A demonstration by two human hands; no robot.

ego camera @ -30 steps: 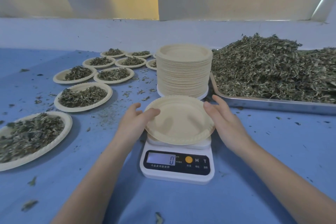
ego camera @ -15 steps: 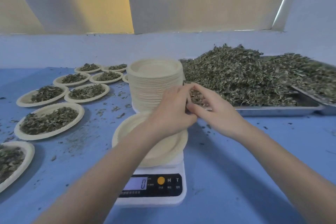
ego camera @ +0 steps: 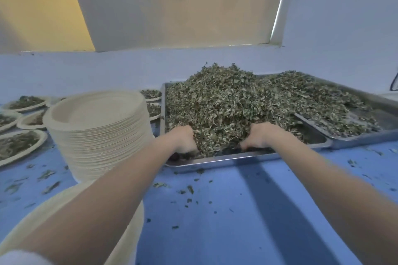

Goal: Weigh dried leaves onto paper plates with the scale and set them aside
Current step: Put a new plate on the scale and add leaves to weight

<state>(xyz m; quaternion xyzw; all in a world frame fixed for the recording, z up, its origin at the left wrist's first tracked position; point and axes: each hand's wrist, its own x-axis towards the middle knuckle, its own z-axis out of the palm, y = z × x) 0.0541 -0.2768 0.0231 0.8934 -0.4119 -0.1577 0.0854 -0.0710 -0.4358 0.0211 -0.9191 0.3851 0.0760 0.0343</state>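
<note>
A big heap of dried leaves fills a steel tray ahead of me. Both hands are in the tray's near end, one on each side of a clump of leaves. My left hand presses in from the left and my right hand from the right. The fingers of both curl down into the leaves and are partly buried. An empty paper plate lies at the lower left under my left forearm. The scale beneath it is hidden.
A tall stack of empty paper plates stands just left of the tray. Several leaf-filled plates lie at the far left and behind the stack. A second steel tray with leaves overlaps on the right. Leaf crumbs dot the blue tabletop.
Both hands left the empty plate on the scale, reached forward to the tray and sank into the leaf heap. My view swung up and right, and the scale dropped out of sight.
</note>
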